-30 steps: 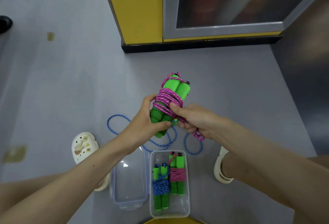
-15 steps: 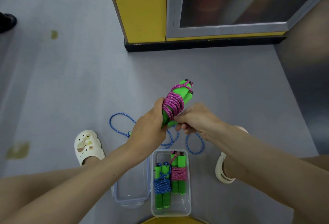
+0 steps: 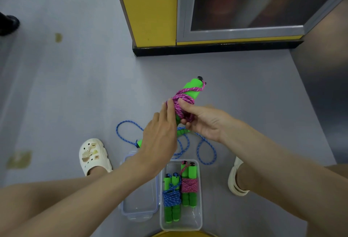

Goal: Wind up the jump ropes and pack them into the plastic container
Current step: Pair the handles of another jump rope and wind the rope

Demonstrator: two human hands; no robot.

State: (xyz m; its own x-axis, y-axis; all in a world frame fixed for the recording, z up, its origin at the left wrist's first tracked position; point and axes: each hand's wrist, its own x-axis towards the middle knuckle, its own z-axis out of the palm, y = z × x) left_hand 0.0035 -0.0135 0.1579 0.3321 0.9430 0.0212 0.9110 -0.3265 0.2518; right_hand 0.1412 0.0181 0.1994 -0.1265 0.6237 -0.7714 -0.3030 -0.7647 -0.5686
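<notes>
Two wound ropes (image 3: 180,192) are lying in the plastic container (image 3: 198,216) on grey floor (image 3: 66,95) before a yellow cabinet (image 3: 150,9). Right hand (image 3: 205,122) is clamping the pink rope bundle (image 3: 185,101); left hand (image 3: 160,138), gripping half a second ago, is now apparently only touching it, fingers (image 3: 168,108) extended.

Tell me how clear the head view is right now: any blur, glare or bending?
Head view: wide-angle bending curves the yellow cabinet edges; its glass door shows hazy reflections, lettering unreadable; left hand and right hand on the pink rope bundle slightly soft; plastic container sharp, lighting even.
</notes>
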